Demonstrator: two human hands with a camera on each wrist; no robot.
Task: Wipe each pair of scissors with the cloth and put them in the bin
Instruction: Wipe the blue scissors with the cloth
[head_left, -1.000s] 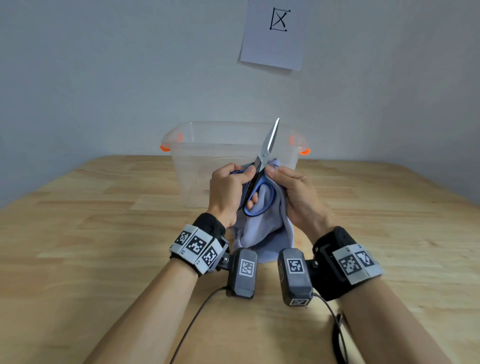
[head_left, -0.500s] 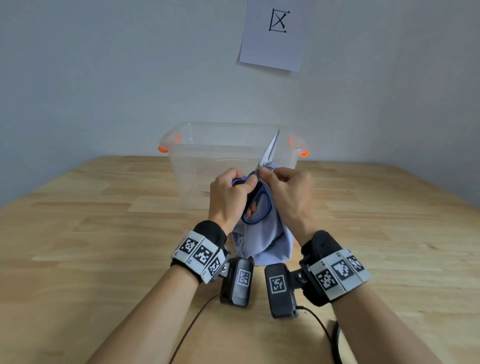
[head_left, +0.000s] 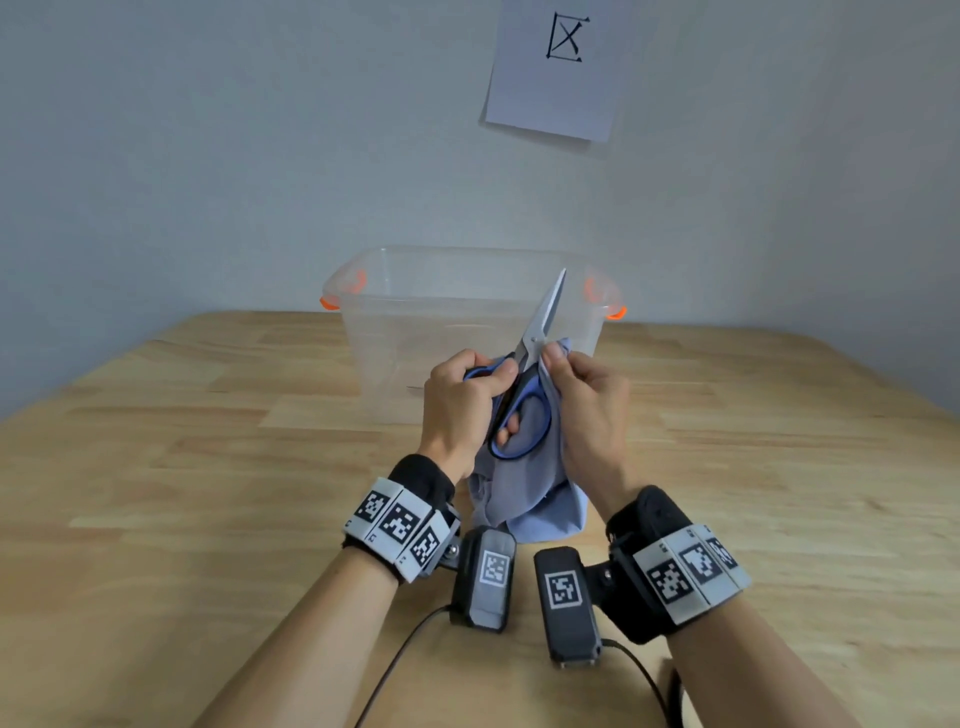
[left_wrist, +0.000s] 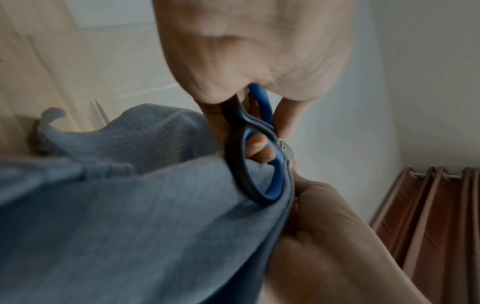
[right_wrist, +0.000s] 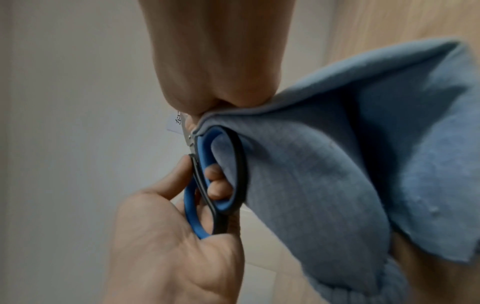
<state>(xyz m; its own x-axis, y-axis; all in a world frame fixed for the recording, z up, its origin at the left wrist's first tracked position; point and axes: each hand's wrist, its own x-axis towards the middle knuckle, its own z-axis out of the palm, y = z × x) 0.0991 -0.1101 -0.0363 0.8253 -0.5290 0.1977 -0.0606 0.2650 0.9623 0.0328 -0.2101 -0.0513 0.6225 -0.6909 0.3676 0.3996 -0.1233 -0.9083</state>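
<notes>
Scissors (head_left: 524, 387), gripped at the handles by the left hand (head_left: 460, 402) before the bin (head_left: 467, 332), need the right hand's (head_left: 587, 410) pinched cloth (head_left: 524, 493) drawn tipward (blades shut).

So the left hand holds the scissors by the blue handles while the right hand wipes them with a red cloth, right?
Not quite: the cloth is light blue, not red, as the head view shows. The rest stands: the left hand holds the scissors by the blue handles while the right hand pinches the cloth against them.
</notes>
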